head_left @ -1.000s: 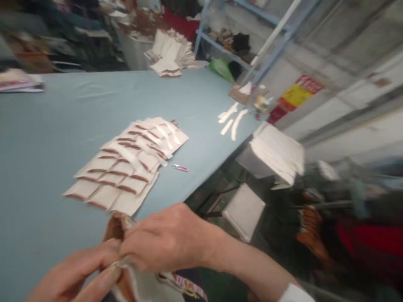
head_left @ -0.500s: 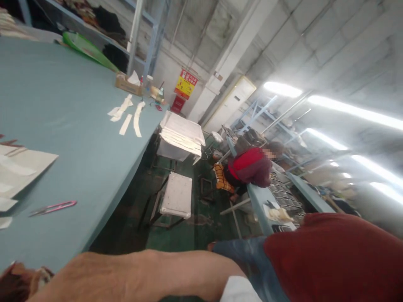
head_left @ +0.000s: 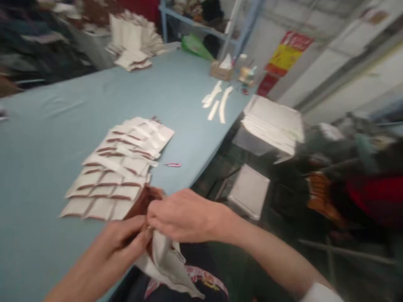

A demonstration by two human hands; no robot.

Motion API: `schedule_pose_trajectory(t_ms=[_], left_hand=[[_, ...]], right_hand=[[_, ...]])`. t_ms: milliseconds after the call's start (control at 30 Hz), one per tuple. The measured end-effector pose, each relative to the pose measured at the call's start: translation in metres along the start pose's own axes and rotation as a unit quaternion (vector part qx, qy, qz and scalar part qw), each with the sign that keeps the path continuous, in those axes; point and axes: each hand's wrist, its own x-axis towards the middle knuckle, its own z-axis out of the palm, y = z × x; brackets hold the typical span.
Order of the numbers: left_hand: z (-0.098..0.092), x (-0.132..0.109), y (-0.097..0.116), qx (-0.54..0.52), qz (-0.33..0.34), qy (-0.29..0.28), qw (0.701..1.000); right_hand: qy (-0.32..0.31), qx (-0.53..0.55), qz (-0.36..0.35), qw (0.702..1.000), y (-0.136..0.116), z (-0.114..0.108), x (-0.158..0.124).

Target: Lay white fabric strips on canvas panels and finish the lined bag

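Both my hands meet low in the picture at the edge of the blue-covered table (head_left: 182,130). My left hand (head_left: 126,239) has its thumb and fingers pinched on a cream and brown fabric piece (head_left: 166,262). From above, my right hand (head_left: 179,216) closes on the same piece, its fingertips partly hidden. The cream part hangs down over a dark printed garment. Just beyond my hands lie overlapping rows of cream fabric pieces (head_left: 103,180) with brown edges. Pink-handled thread snips (head_left: 172,165) rest on the table to their right.
Pale strips (head_left: 224,105) and a tissue box (head_left: 221,70) lie toward the table's far corner. A stack of cream pieces (head_left: 132,37) stands at the far left. Beside the table are a white-topped stool (head_left: 250,191) and a pile of white sheets (head_left: 273,121).
My view has swung left and down from the room to the table. Both hands now show, gripping the fabric piece; before, only a forearm crossed the bottom. The nearby person in dark red has left view.
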Motion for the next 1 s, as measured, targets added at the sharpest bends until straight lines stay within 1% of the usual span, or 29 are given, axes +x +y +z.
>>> schedule_pose_trajectory(t_ms=[33, 67, 133, 233, 300, 400, 467, 533, 600, 667, 733, 900, 1000], left_hand=[[-0.008, -0.007, -0.001, 0.015, -0.016, -0.025, 0.999], [-0.013, -0.013, -0.001, 0.013, -0.032, -0.018, 0.999], [-0.016, -0.021, -0.001, -0.008, -0.056, 0.007, 0.998], [-0.014, -0.033, -0.002, -0.054, -0.087, 0.054, 0.993], [-0.013, -0.042, -0.003, -0.079, -0.102, 0.077, 0.989], [-0.015, -0.057, -0.005, -0.103, -0.108, 0.101, 0.984], [-0.016, -0.066, -0.005, -0.114, -0.108, 0.113, 0.981], [-0.017, -0.074, -0.007, -0.119, -0.103, 0.126, 0.979], [-0.016, -0.082, -0.008, -0.111, -0.096, 0.145, 0.979], [-0.017, -0.092, -0.01, -0.087, -0.09, 0.165, 0.978], [-0.018, -0.103, -0.012, -0.063, -0.079, 0.178, 0.979], [-0.027, -0.134, -0.017, -0.028, -0.025, 0.185, 0.982], [-0.033, -0.152, -0.023, -0.023, -0.015, 0.199, 0.98]], right_hand=[[0.018, 0.066, -0.009, 0.998, 0.005, 0.001, 0.004], [0.029, 0.117, -0.011, 0.993, 0.011, 0.002, 0.009], [0.014, 0.17, -0.028, 0.985, 0.017, 0.005, 0.018], [-0.016, 0.196, -0.069, 0.978, 0.012, 0.01, 0.03], [-0.021, 0.205, -0.086, 0.975, 0.005, 0.014, 0.039], [-0.027, 0.212, -0.101, 0.972, -0.002, 0.02, 0.054], [-0.047, 0.234, -0.109, 0.965, -0.004, 0.024, 0.063], [-0.087, 0.292, -0.116, 0.946, -0.004, 0.03, 0.071], [-0.127, 0.363, -0.12, 0.915, -0.007, 0.035, 0.078], [-0.144, 0.403, -0.118, 0.896, -0.012, 0.041, 0.083], [-0.147, 0.398, -0.113, 0.898, -0.021, 0.045, 0.087], [-0.144, 0.34, -0.107, 0.923, -0.053, 0.056, 0.093], [-0.145, 0.333, -0.124, 0.923, -0.071, 0.065, 0.097]])
